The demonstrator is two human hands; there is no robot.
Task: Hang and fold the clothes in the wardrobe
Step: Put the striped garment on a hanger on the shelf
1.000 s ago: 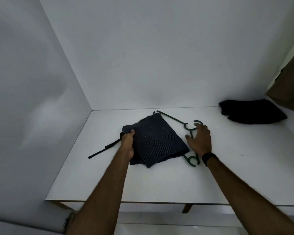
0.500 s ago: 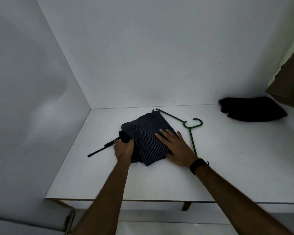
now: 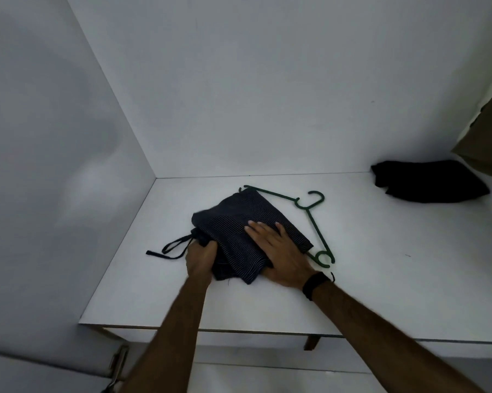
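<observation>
Head view: my left hand (image 3: 200,258) grips the near-left corner of the folded striped garment (image 3: 239,225), and my right hand (image 3: 278,251) lies flat on top, fingers straight. The bundle runs diagonally, far-left to near-right, across the green hanger (image 3: 310,214) on the white wardrobe shelf (image 3: 381,279). Black clothing (image 3: 426,184) sits well apart, far right.

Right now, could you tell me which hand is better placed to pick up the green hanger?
The right hand, I'd judge: it lies flat on the folded garment next to the hanger, while the left hand grips the garment's far edge.
</observation>
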